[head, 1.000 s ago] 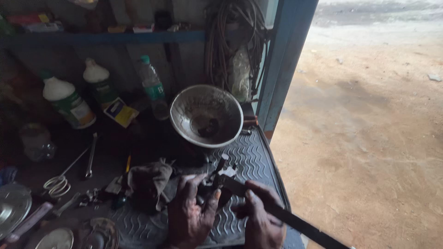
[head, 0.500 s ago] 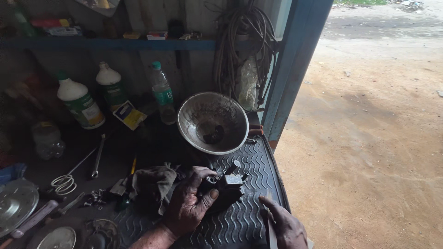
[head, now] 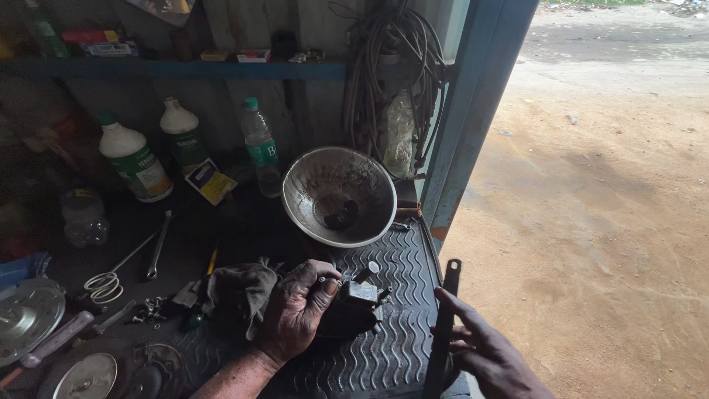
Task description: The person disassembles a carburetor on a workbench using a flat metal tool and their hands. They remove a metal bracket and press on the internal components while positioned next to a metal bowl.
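Note:
My left hand [head: 295, 310] grips a small dark metal engine part [head: 360, 299] with a knob on top, resting on the ribbed black rubber mat [head: 391, 347]. My right hand [head: 491, 355] is at the mat's right edge with its fingers around a long flat dark metal bar [head: 443, 325] that stands upright along that edge. A greasy dark rag [head: 240, 292] lies just left of my left hand.
A dented metal bowl [head: 340, 196] with a dark lump inside sits behind the part. Plastic bottles [head: 136, 162] stand at the back under a blue shelf [head: 185, 70]. A spanner [head: 157, 247], a wire spring, metal discs [head: 26, 318] and screws lie left. Sandy ground [head: 591, 222] opens right.
My right hand moved the long bar off the part, out to the mat's right edge, and turned it upright. My left hand closed around the metal part.

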